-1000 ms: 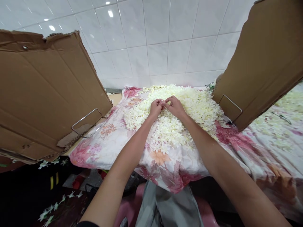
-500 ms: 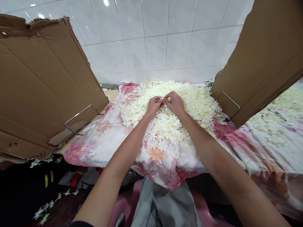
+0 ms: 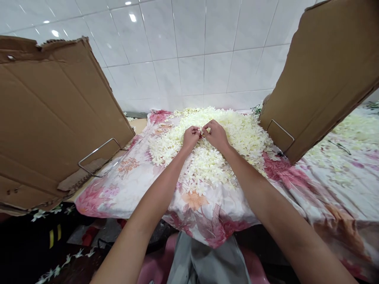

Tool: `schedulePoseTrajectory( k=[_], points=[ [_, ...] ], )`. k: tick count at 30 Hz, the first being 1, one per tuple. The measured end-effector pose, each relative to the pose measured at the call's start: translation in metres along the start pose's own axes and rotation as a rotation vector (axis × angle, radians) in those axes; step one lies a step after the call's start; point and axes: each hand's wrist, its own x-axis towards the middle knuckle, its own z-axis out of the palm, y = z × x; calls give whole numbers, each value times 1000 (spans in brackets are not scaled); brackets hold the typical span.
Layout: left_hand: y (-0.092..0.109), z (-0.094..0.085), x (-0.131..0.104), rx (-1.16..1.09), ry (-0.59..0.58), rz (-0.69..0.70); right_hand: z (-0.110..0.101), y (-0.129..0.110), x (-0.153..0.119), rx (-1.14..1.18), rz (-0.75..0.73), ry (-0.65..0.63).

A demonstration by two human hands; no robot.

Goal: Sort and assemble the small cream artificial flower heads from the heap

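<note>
A wide heap of pale white-yellow flowers (image 3: 245,138) covers the middle of a floral cloth (image 3: 139,181). Over the heap, my left hand (image 3: 192,136) has its fingers curled in a pinch, and a small white flower (image 3: 200,130) shows at the fingertips. Just to its right, my right hand (image 3: 215,135) pinches thumb and forefinger close to the same flower. Whether the right fingertips grip that flower or another small piece is too small to make out.
Cardboard panels stand on the left (image 3: 56,118) and right (image 3: 319,75), each with a bent metal wire stand at its foot. Behind the table rises a white tiled wall (image 3: 189,75). More loose flowers (image 3: 355,134) lie beyond the right panel. At lower left hangs a string of white flowers (image 3: 57,270).
The view has tilted slightly up, so the scene sits lower. My fingertips have parted a little, and a white flower now shows between them.
</note>
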Motion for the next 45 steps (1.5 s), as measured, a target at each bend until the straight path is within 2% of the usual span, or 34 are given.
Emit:
schedulePoseTrajectory(
  k=[9, 16, 22, 30, 40, 45],
  points=[
    [-2, -1, -1, 64, -3, 19, 0, -2, -1, 9, -7, -3],
    [-6, -2, 0, 10, -59, 28, -2, -3, -1, -38, 53, 13],
    [0, -1, -2, -21, -62, -4, -3, -4, -1, -55, 50, 17],
    [-4, -3, 1, 17, -72, 37, -4, -5, -1, -46, 50, 16],
    [-1, -6, -3, 102, -61, 128, -4, -3, -1, -32, -41, -22],
    [1, -4, -4, 80, -34, 96, -2, -2, -2, -60, -75, -17]
  ],
)
